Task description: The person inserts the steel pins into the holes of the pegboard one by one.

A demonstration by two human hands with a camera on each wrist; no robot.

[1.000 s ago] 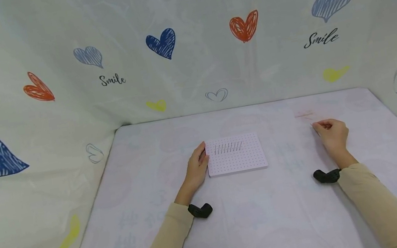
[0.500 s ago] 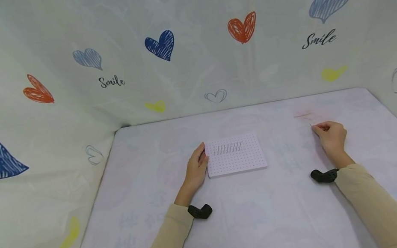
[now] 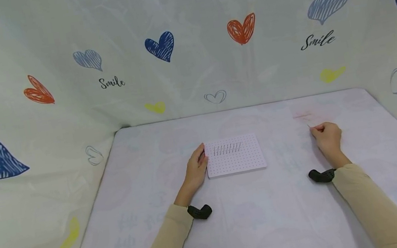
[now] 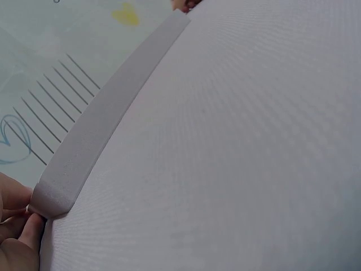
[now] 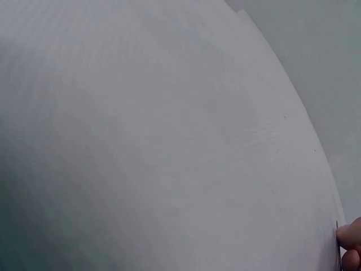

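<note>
A white pegboard [image 3: 235, 161] with rows of small holes lies on the table. Several thin dark pins [image 3: 227, 149] stand in a row across its far part; the left wrist view shows these pins [image 4: 62, 93] rising above the board's edge [image 4: 84, 141]. My left hand [image 3: 194, 170] holds the board's left edge, its fingers [image 4: 17, 195] and thumb close together at a corner. Away to the right, my right hand [image 3: 328, 138] pinches a thin pin [image 3: 309, 126] between thumb and fingertips. In the right wrist view, that pin [image 5: 337, 224] shows at the lower right.
Thin reddish lines [image 3: 302, 115] lie on the pale table covering [image 3: 260, 218] just beyond my right hand. A light curtain [image 3: 190, 73] printed with hearts and words hangs behind the table and along its sides. Each wrist wears a black camera [image 3: 200, 212].
My right hand has drawn slightly left and toward me, away from the reddish lines, with the pin in its fingertips. My left hand and the pegboard stay in place.
</note>
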